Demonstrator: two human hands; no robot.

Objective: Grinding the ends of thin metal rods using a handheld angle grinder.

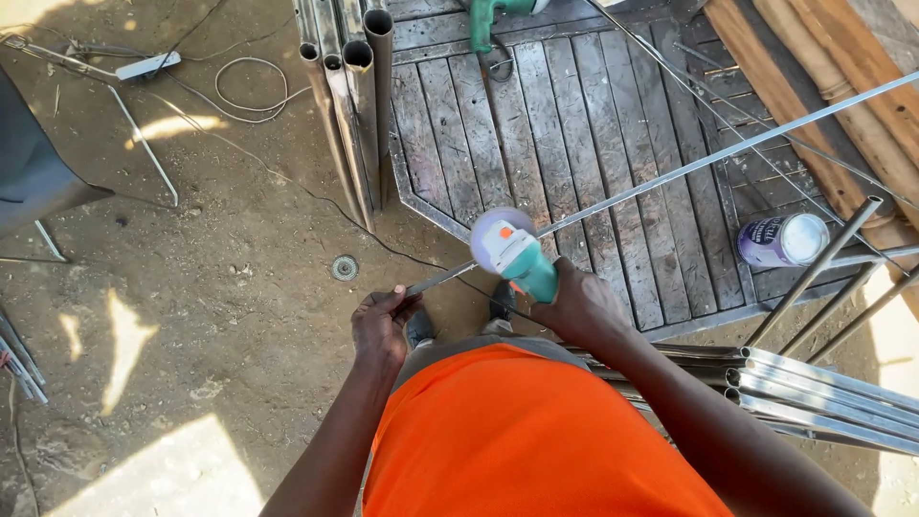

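Observation:
My right hand (584,306) grips a teal angle grinder (517,254), its spinning disc a blur against a long thin metal bar (689,168). The bar runs from upper right down to my left hand (381,321), which holds its near end. I stand over a dirt floor in an orange shirt, with my shoes just below the bar.
A weathered wooden board panel (574,134) lies ahead with a second teal power tool (488,24) on it. Metal pipes (349,86) lie at its left edge, square steel tubes (823,393) at right. A paint can (780,239), wooden planks (842,86), cables (249,86) and a round disc (345,267) lie around.

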